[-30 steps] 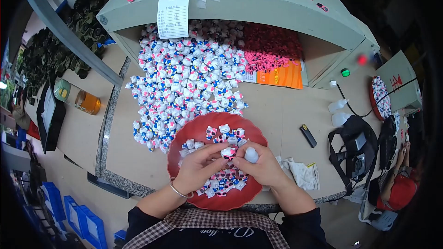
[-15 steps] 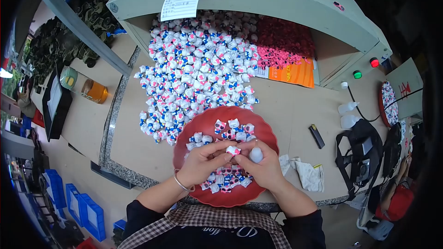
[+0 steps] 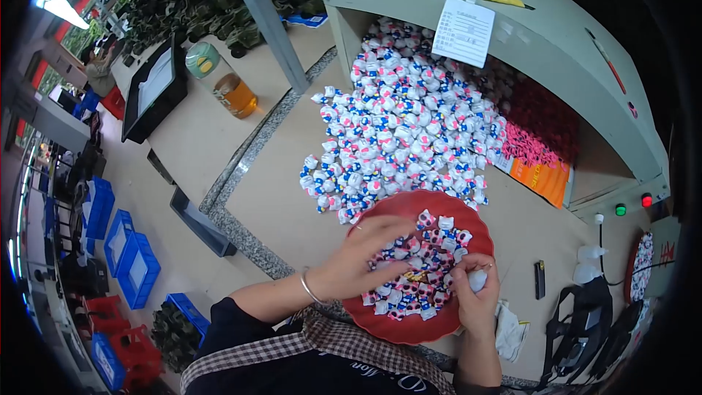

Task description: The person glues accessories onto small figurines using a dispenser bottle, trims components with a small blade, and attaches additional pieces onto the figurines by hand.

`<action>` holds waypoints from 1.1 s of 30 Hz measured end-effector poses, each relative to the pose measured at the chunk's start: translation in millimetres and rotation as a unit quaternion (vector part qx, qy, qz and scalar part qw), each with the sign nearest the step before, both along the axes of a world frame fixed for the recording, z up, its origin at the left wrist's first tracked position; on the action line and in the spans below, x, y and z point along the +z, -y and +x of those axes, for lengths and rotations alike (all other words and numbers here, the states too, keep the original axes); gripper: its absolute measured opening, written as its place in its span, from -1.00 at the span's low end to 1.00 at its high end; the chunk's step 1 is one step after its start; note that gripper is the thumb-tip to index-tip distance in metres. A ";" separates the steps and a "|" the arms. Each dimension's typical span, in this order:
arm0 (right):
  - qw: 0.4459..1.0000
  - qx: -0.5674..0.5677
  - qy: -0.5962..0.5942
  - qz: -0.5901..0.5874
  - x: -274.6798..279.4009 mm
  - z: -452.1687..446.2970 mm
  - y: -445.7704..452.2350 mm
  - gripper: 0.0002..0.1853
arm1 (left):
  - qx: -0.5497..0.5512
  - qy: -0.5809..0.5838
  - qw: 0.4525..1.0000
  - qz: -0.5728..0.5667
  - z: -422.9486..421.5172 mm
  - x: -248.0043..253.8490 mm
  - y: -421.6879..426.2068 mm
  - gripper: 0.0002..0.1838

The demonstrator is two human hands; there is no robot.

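A red scalloped bowl (image 3: 479, 234) holds several small white, pink and blue cat figures (image 3: 417, 296). Over the bowl's left side is my left hand (image 3: 362, 256), fingers spread and apart, with no figure seen in its grip. At the bowl's right side my right hand (image 3: 477, 292) is closed around a small white bottle (image 3: 477, 279). Behind the bowl a large heap of similar figures (image 3: 409, 117) spreads out from under a grey-green shelf (image 3: 578, 51). Small pink pieces (image 3: 530, 148) lie to the right of the heap, beside an orange packet (image 3: 542, 181).
A jar of amber liquid (image 3: 235, 95) and a black tray (image 3: 153, 84) stand at the left. To the right are a black lighter (image 3: 540, 279), a white cloth (image 3: 510, 333) and a black bag (image 3: 581, 329). A person (image 3: 104, 73) is at the far left.
The view has swung to the left. My left hand has parted from my right hand and opened over the bowl. The figure both hands held between them is no longer there.
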State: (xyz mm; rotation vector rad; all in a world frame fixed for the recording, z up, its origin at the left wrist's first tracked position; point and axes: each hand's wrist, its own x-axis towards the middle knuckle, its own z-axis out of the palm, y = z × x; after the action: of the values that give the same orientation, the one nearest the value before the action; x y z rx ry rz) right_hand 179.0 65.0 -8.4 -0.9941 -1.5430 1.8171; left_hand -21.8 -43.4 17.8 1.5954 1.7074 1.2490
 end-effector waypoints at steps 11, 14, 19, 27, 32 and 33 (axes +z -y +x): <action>1.000 -0.003 0.016 0.006 1.9 -5.0 -1.1 -0.64 | 0.219 -0.259 0.937 -0.085 -96.0 -50.9 45.4 -0.38; 1.000 -0.011 0.013 0.005 2.2 -6.5 -2.8 -0.63 | 0.219 -0.281 0.932 -0.065 -99.6 -60.9 42.4 -0.50; 1.000 -0.013 0.021 0.009 0.4 -7.7 -3.7 -0.63 | 0.258 -0.340 0.898 -0.104 -92.7 -67.2 44.5 -0.68; 0.999 -0.048 0.016 0.019 7.7 -5.6 -4.0 -0.58 | 0.306 0.486 0.818 0.030 -81.0 -30.4 41.6 -0.71; 0.998 0.016 0.014 0.053 16.4 -0.3 -8.2 -0.61 | 0.055 0.589 0.801 -0.096 -10.1 -5.2 7.0 -0.62; 1.000 -0.005 -0.004 0.006 20.9 -0.2 -7.0 -0.63 | 0.030 0.598 0.792 -0.121 4.2 -6.4 -3.4 -0.61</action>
State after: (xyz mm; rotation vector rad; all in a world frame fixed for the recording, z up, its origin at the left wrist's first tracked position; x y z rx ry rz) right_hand 178.8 72.0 12.5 -0.9857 -1.5397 1.8001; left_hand -17.6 -40.0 11.5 0.3243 0.9682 1.4767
